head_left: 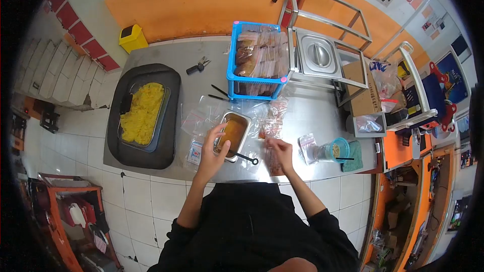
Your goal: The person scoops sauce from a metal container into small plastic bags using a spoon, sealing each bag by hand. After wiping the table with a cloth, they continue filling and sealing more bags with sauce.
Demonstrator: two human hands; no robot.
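Note:
My left hand (214,148) is over the left edge of a steel pan (246,126) of orange-brown sauce (233,132). Its thumb and fingers are apart, and I see nothing held between them. A ladle (245,157) with a dark handle and a ring at its end rests across the pan's near side. To the right, my right hand (282,152) has its fingertips pinched together, just above small clear zip bags (273,130) with reddish contents. Whether the pinch holds a bag edge cannot be made out. Loose clear bags (195,122) lie left of the pan.
A blue basket (256,96) packed with filled bags stands at the back. On the left, a black tray (172,85) carries a container of yellow rice (143,113). A turquoise-rimmed cup (342,146), a green cloth (355,157) and a steel rack (315,78) are on the right.

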